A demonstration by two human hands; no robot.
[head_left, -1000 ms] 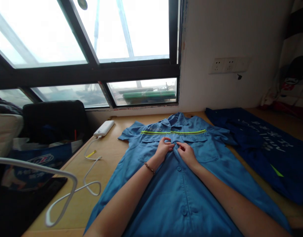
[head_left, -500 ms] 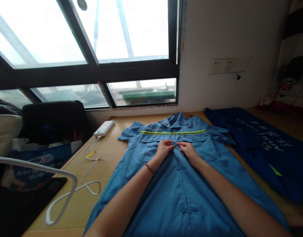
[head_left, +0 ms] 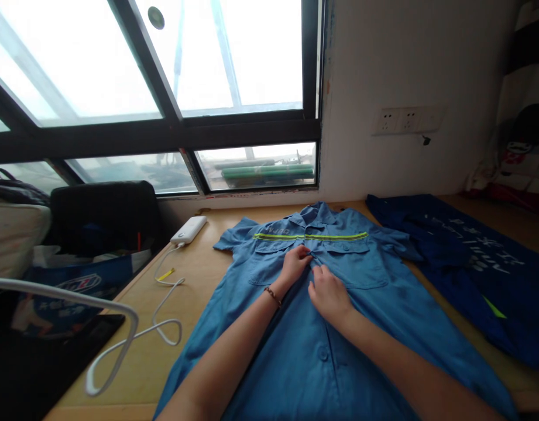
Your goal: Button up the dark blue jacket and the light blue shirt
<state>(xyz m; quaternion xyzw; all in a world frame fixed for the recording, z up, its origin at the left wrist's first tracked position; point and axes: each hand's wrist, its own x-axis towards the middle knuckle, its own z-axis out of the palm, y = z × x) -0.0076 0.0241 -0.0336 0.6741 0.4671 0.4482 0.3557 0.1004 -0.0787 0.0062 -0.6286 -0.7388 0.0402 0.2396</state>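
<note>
A blue short-sleeved work shirt [head_left: 269, 333] lies front up on the table, with a yellow-green stripe across the chest and a row of buttons down the middle. My left hand [head_left: 295, 264] pinches the edge of the shirt's front opening just below the stripe. Beside it and slightly lower, my right hand [head_left: 331, 297] rests on the front opening with slightly bent, parted fingers. A button [head_left: 323, 353] shows farther down the shirt; the ones under my hands are hidden.
On the wooden table [head_left: 133, 304], a white power bank [head_left: 188, 230] with a looping white cable [head_left: 167, 321] lies left. A dark blue garment [head_left: 466, 257] with white lettering lies right. Behind are a window and a wall socket [head_left: 407, 120]. Bags and a black chair [head_left: 105, 210] stand left.
My right hand has come off its pinch beside the left hand and moved down the front opening toward me. My left hand stays at the same place on the shirt.
</note>
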